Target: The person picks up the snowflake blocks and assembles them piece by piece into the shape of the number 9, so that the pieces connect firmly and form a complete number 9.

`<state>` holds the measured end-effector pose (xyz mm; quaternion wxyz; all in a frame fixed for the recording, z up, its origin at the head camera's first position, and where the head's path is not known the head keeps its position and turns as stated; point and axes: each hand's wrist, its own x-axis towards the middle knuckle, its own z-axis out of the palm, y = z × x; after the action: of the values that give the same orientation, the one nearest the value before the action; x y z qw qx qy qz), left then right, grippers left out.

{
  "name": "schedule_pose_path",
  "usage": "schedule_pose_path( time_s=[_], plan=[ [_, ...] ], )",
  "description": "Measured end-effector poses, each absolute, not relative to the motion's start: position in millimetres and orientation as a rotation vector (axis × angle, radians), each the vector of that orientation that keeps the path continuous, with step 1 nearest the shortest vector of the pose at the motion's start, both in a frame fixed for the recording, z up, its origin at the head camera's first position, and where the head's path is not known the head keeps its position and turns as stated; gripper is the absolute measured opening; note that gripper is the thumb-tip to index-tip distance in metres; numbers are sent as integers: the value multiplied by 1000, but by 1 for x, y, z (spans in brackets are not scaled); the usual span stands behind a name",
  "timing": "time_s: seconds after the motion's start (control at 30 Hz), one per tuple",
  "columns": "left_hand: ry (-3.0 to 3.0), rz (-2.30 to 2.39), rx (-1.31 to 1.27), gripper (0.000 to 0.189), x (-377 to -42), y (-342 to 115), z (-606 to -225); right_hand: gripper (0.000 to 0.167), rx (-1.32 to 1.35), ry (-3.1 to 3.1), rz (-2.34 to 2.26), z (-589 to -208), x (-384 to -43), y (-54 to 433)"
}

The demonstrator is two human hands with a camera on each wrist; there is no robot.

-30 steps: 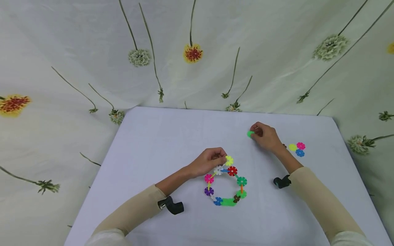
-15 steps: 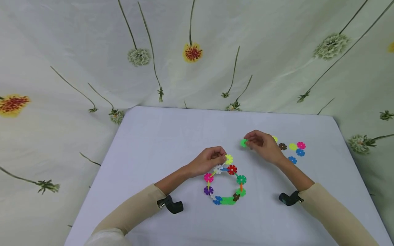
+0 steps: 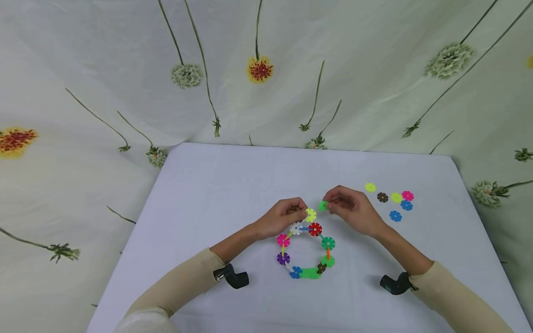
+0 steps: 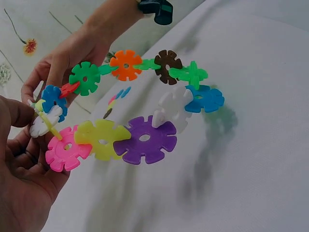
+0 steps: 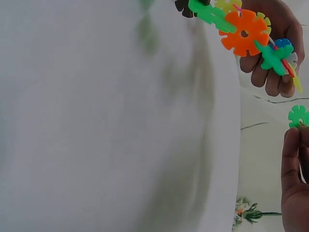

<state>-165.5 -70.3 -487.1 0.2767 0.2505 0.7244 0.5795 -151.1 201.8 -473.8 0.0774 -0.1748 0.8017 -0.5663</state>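
Observation:
My left hand (image 3: 280,219) pinches the upper part of a ring of interlocking flower-shaped plastic discs, near its white disc (image 4: 47,122). A yellow disc (image 3: 311,215) juts from the top of that ring, right at the left fingertips. Purple (image 4: 145,140), orange (image 4: 126,65) and other coloured discs are slotted edge to edge around the loop, which is raised over the cloth. Between thumb and fingers my right hand (image 3: 354,210) pinches a single green disc (image 5: 299,116), just up and right of the yellow one in the head view.
Several loose discs lie to the right on the white-covered table (image 3: 225,175), among them a brown disc (image 3: 382,197), a pink disc (image 3: 407,195) and a blue disc (image 3: 395,216). A flower-printed cloth (image 3: 233,106) hangs behind the table.
The right hand has come left and toward the ring with the green disc, uncovering loose discs behind it. My left hand and the ring stay nearly in place.

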Motion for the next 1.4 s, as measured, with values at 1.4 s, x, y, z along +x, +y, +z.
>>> schedule_pose_path(
  time_s=[1.4],
  plan=[
    [1887, 1612, 730, 17, -163, -50, -489, 31, -750, 2641, -1618, -475, -136, 204]
  ],
)
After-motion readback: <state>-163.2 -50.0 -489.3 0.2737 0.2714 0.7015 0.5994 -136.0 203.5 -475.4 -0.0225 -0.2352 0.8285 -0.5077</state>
